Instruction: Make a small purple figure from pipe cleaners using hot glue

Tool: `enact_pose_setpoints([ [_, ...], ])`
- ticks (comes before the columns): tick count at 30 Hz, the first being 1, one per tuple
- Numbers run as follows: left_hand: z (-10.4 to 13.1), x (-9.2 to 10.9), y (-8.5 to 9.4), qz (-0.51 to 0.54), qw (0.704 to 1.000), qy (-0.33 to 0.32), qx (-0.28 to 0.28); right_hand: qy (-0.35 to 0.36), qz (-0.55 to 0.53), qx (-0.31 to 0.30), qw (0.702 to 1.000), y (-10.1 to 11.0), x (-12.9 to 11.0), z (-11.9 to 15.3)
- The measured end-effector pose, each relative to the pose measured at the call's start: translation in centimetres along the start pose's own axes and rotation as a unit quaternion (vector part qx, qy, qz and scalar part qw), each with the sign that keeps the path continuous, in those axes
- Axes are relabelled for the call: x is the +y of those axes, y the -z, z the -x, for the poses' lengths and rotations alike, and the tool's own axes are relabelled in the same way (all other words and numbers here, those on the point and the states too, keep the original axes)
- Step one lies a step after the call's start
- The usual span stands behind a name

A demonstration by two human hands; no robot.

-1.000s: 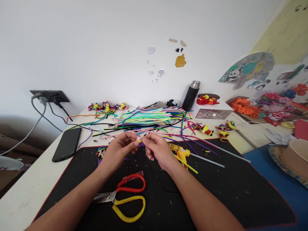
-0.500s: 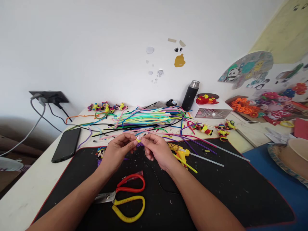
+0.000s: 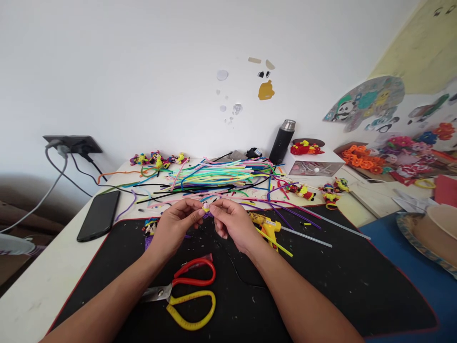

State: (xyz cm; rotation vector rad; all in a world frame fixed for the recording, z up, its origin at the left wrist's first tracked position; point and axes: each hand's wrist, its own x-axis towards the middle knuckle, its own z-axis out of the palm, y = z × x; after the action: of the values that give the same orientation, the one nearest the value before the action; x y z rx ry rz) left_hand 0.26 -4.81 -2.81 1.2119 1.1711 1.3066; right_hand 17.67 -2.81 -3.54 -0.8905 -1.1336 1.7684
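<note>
Between my two hands is a small pipe-cleaner figure (image 3: 206, 208) in pale pink, yellow and purple, largely hidden by fingers. My left hand (image 3: 177, 221) pinches it from the left with thumb and forefinger. From the right, my right hand (image 3: 232, 221) grips it the same way. Scissors (image 3: 191, 295) with one red and one yellow handle lie on the black mat below my hands. A yellow glue gun (image 3: 267, 226), with a clear glue stick at its back, rests beside my right wrist. Another small figure (image 3: 150, 226) lies by my left wrist, partly covered.
A heap of coloured pipe cleaners (image 3: 221, 174) spreads along the back of the table. Finished figures (image 3: 157, 158) sit at the back left, and more (image 3: 330, 194) at the right. A black phone (image 3: 98, 216) lies left, a dark flask (image 3: 282, 143) stands near a white box (image 3: 316, 164).
</note>
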Motion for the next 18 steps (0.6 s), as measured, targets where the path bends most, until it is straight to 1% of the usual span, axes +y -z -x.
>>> enact_pose_setpoints([
  [5,-0.10,0.09,-0.11,0.011,1.000,0.001,-0.004,-0.001,-0.001,-0.003,1.000,-0.05,-0.09,0.05],
  [8,-0.12,0.25,-0.10,0.041,0.999,0.009,0.000,0.003,-0.008,0.000,1.000,-0.02,-0.05,0.01],
  [11,-0.21,0.34,-0.02,0.116,0.992,0.046,-0.003,0.003,-0.006,0.007,1.000,0.00,0.00,-0.05],
  [14,-0.34,0.36,0.10,0.187,0.978,0.095,-0.015,0.005,0.001,0.006,1.000,0.00,0.00,-0.06],
  [18,-0.41,0.40,0.21,0.232,0.963,0.134,-0.021,0.017,0.006,0.006,1.000,0.01,-0.05,-0.01],
])
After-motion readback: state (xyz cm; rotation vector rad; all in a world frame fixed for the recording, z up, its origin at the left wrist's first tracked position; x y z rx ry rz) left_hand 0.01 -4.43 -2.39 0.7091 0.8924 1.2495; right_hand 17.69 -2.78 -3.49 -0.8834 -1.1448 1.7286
